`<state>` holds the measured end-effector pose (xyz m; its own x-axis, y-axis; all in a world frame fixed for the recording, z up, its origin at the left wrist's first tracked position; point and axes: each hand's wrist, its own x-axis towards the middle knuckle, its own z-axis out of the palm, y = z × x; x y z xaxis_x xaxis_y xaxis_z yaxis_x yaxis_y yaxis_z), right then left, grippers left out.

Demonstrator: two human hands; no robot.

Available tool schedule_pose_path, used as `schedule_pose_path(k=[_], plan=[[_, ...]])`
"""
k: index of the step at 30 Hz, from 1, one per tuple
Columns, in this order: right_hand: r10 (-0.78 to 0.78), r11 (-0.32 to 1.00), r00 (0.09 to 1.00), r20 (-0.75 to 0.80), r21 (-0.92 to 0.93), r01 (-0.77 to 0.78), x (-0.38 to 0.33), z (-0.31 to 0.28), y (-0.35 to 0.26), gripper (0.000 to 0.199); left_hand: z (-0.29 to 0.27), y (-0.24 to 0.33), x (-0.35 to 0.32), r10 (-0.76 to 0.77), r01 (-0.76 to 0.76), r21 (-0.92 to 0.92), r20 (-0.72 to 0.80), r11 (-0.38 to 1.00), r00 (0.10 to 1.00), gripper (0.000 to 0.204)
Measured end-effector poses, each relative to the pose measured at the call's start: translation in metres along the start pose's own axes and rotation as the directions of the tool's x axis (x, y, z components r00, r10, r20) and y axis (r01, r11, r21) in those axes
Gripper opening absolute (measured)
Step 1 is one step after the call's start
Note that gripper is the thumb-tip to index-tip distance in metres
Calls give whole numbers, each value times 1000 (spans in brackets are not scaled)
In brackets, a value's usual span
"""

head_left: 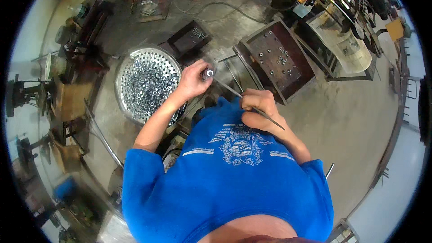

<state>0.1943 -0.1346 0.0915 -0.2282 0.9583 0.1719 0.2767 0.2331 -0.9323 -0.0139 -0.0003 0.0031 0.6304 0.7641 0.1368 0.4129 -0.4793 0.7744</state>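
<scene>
My left hand (193,81) is closed around a small shiny metal nut (210,74), whose open face points up. In my right hand (262,108) is a thin dark metal rod (230,90), gripped in closed fingers. One end of the rod reaches to the nut; whether it enters the hole I cannot tell. Its other, tapered end sticks out past my right hand toward the lower right. Left of my left hand stands a round perforated metal pan (157,55) with a heap of nuts (148,90) in it.
Right of my hands is a rusty rectangular metal tray (270,78) with several loose nuts (282,57). A smaller dark box (182,45) with a few metal pieces stands beyond the pan. A hose (234,12) crosses the floor farther off. Machinery (342,36) stands at the right.
</scene>
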Motion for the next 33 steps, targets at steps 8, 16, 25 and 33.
schedule_pose_path(k=[8, 16, 25, 33], plan=[[85, 994, 996, 0, -62, -85, 2, 3, 14, 15, 16, 8, 7, 298, -295, 158, 8, 942, 955, 26], [80, 948, 981, -175, -290, -129, -20, -17, 56, 17, 86, 9, 54, 265, -293, 125, 202, 948, 943, 26], [341, 870, 692, -636, -66, -489, -114, -54, 73, 7, 200, -10, 129, 129, -143, 27, 282, 989, 951, 44], [355, 879, 772, -528, -93, -468, -94, -34, 61, 7, 59, -59, 52, -215, 180, 158, 244, 971, 946, 33]])
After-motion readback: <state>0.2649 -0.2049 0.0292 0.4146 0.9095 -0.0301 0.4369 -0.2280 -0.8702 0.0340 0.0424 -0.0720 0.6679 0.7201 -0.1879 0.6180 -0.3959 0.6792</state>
